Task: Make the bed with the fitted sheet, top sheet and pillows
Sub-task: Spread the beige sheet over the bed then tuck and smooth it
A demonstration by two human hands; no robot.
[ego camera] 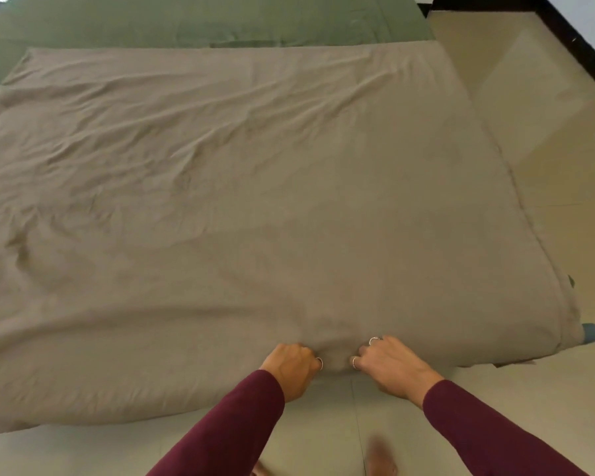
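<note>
One taupe top sheet (pixel 255 201), two hands (pixel 291 364) (pixel 390 364) in grip

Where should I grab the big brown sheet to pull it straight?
Grab the brown sheet along its near edge, from the foot of the bed, where the left hand and right hand pinch it now. That hem hangs free, and the wrinkles run farther up.

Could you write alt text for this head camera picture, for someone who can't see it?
Seen from above, a person's left hand and right hand grip the near edge of a wrinkled taupe top sheet spread across a bed. A green fitted sheet shows beyond its far edge, and pale floor tiles lie to the right.
</note>
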